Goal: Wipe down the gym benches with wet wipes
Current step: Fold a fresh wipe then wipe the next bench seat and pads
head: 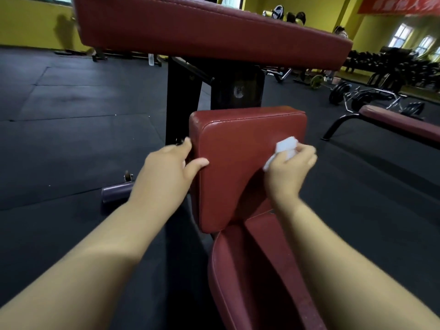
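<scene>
At frame centre, the left hand (170,163) grips the left edge of the red seat pad (240,163). The right hand (289,169) pinches a white wet wipe (285,145) against the pad's right side.

White wipe (284,148) on red pad (238,167)

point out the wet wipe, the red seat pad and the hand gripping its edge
wet wipe (287,145), head view, white fold above the fingers
red seat pad (238,177), head view, bare top face
left hand (166,166), head view, back of the hand
</scene>
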The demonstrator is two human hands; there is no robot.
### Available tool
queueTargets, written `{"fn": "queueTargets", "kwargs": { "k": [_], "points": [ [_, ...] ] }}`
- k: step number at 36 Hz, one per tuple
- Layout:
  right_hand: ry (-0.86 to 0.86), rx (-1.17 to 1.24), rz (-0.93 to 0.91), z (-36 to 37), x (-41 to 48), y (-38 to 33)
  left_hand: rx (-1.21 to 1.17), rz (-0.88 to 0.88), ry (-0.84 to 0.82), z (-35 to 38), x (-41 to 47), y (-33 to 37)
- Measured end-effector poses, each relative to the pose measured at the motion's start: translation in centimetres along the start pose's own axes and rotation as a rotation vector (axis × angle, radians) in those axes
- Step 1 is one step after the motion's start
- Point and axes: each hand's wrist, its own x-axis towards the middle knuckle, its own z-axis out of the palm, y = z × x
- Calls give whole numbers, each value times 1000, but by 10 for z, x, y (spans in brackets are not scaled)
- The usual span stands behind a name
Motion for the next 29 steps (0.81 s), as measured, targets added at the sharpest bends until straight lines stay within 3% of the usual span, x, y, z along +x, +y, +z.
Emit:
{"fn": "queueTargets", "kwargs": {
  "k": [2, 5, 7, 10, 12, 16, 18, 20, 24, 25, 26, 29],
  "points": [
    [-86, -21, -202, 2, -44, -13, -35, -37, -35, 7, -13, -4],
    [-546, 207, -696, -3, -95, -16, -59, -92, -56, 14, -24, -7],
    [-641, 210, -880, -2, -95, 1, -79, -122, -54, 15, -25, -9],
    [-392, 149, -616, 3, -64, 22, -83, -120, -49, 16, -25, -12],
    [-161, -63, -369, -2, -33, 30, -49, -122, -48, 18, -27, -11],
    [-116, -212, 47, -11, 3, 43, -70, -135, -40, 25, -29, -9],
    [-139, -209, 44, -7, -19, 39, -39, -119, -39, 27, -29, -9],
    [-232, -144, -84, -6, -58, 24, 1, -117, -45, 27, -28, -8],
    [-689, 53, -722, -13, -114, 27, 17, -114, -91, 24, -29, -6],
    [-726, 48, -803, -11, -113, 35, 7, -115, -104, 24, -29, -6],
    [-751, 71, -764, -10, -107, 41, -6, -120, -115, 24, -30, -5],
    [-451, -64, -629, -3, -63, 53, 17, -130, -102, 25, -30, -3]
  ]
}}
